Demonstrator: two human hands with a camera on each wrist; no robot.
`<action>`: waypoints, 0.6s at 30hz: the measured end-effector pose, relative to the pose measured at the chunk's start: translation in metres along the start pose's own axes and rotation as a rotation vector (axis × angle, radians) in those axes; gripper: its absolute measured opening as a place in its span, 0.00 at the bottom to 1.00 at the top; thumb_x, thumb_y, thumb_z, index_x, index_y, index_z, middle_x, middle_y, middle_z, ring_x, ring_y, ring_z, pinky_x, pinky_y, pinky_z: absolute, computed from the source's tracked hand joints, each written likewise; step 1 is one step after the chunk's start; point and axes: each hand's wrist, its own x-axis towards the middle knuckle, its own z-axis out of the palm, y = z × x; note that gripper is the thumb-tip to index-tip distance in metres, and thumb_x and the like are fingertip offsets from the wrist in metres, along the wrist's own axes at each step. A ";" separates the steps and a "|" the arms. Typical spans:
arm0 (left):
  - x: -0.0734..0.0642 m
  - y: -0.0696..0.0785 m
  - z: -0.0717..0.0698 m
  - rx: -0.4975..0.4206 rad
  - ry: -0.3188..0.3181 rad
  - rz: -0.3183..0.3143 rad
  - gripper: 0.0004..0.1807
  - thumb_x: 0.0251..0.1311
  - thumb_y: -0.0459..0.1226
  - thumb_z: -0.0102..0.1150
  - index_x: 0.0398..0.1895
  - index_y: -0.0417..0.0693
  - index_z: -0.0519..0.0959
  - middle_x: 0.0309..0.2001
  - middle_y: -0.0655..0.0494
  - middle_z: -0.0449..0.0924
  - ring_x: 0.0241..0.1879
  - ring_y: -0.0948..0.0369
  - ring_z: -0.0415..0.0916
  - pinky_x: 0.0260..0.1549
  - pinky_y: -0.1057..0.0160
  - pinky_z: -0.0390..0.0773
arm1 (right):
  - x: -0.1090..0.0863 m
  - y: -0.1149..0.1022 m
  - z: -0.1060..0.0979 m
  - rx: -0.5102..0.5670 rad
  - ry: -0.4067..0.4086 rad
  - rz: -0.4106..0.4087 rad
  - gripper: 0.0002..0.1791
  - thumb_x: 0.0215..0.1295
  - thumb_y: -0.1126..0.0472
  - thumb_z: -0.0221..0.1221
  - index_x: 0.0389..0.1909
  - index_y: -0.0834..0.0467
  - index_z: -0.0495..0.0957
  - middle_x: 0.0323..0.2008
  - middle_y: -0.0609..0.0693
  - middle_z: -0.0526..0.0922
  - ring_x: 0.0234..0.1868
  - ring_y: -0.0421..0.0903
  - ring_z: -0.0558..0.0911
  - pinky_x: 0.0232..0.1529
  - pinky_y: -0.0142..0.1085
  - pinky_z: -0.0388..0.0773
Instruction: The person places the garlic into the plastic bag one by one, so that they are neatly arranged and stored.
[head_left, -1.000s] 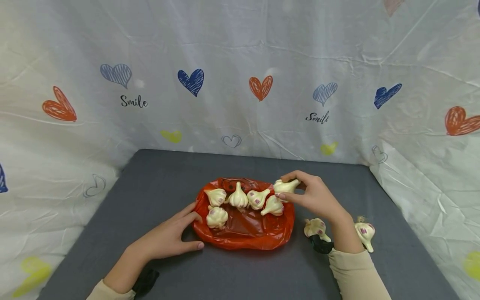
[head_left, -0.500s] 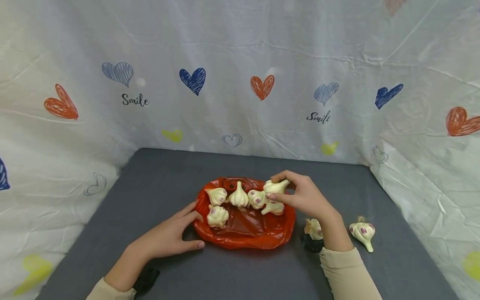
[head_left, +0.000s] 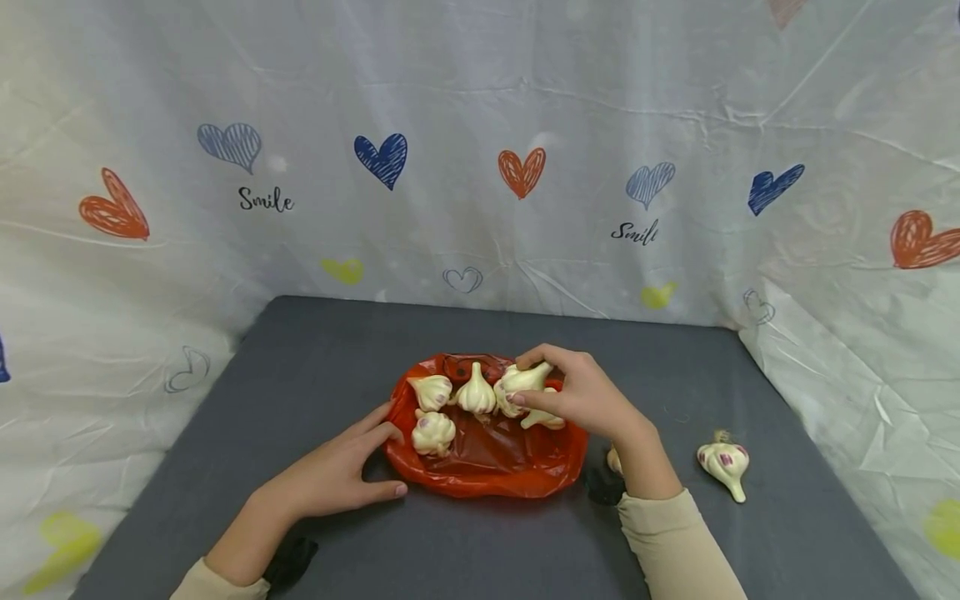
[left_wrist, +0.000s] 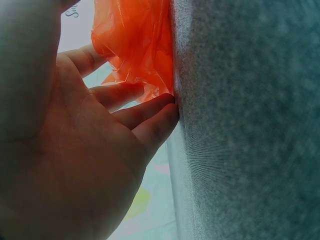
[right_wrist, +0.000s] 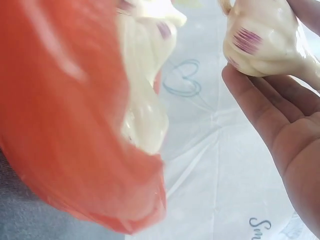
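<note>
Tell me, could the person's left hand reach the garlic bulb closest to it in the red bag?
Probably yes. The left hand touches the red bag just beside that garlic bulb. The bag lies open on top, no other bulb sits between them, and the right hand, holding another bulb, is farther over.

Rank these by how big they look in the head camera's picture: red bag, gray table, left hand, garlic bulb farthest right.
Largest first:
1. Gray table
2. Red bag
3. Left hand, without the forearm
4. Garlic bulb farthest right
</note>
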 end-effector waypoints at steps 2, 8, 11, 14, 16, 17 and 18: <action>0.000 0.000 -0.001 0.002 0.000 -0.003 0.27 0.64 0.64 0.74 0.59 0.68 0.77 0.88 0.45 0.47 0.84 0.39 0.51 0.72 0.30 0.66 | 0.001 -0.001 0.003 -0.004 -0.007 0.002 0.19 0.68 0.46 0.77 0.56 0.42 0.86 0.53 0.39 0.88 0.46 0.44 0.85 0.44 0.46 0.85; 0.001 0.001 -0.002 0.007 -0.001 -0.006 0.27 0.64 0.64 0.74 0.59 0.69 0.77 0.88 0.45 0.47 0.84 0.40 0.52 0.72 0.30 0.66 | 0.003 -0.001 0.010 0.001 -0.022 -0.001 0.19 0.67 0.48 0.78 0.55 0.42 0.86 0.54 0.39 0.87 0.48 0.43 0.84 0.48 0.48 0.85; 0.000 0.001 -0.001 0.005 0.003 -0.006 0.27 0.64 0.64 0.74 0.59 0.69 0.77 0.88 0.46 0.47 0.84 0.40 0.51 0.72 0.30 0.66 | 0.004 0.000 0.014 -0.011 -0.029 -0.012 0.18 0.67 0.48 0.78 0.55 0.42 0.86 0.53 0.39 0.87 0.46 0.44 0.84 0.46 0.48 0.85; 0.000 -0.001 0.000 0.007 0.003 -0.009 0.27 0.64 0.64 0.74 0.59 0.70 0.77 0.88 0.46 0.47 0.84 0.40 0.52 0.72 0.30 0.66 | 0.005 0.000 0.019 -0.027 -0.037 -0.023 0.18 0.67 0.49 0.78 0.54 0.43 0.86 0.51 0.38 0.87 0.46 0.43 0.84 0.45 0.45 0.84; -0.001 -0.002 0.001 0.008 0.006 -0.013 0.28 0.64 0.65 0.74 0.60 0.71 0.77 0.88 0.47 0.47 0.84 0.40 0.52 0.72 0.31 0.67 | 0.006 0.000 0.022 -0.033 -0.042 -0.031 0.18 0.66 0.50 0.79 0.54 0.43 0.86 0.50 0.38 0.87 0.44 0.43 0.83 0.44 0.44 0.84; -0.001 -0.003 0.002 0.010 0.008 -0.013 0.28 0.64 0.65 0.74 0.60 0.71 0.77 0.88 0.48 0.47 0.84 0.41 0.52 0.72 0.31 0.67 | 0.006 -0.001 0.023 -0.036 -0.045 -0.034 0.18 0.66 0.50 0.79 0.54 0.43 0.86 0.50 0.37 0.87 0.44 0.43 0.83 0.44 0.43 0.84; -0.001 -0.003 0.002 0.012 0.009 -0.012 0.28 0.64 0.65 0.74 0.61 0.71 0.76 0.88 0.48 0.47 0.84 0.41 0.52 0.72 0.32 0.67 | 0.006 -0.001 0.024 -0.035 -0.047 -0.037 0.18 0.66 0.50 0.79 0.54 0.43 0.86 0.50 0.37 0.87 0.44 0.42 0.83 0.43 0.43 0.84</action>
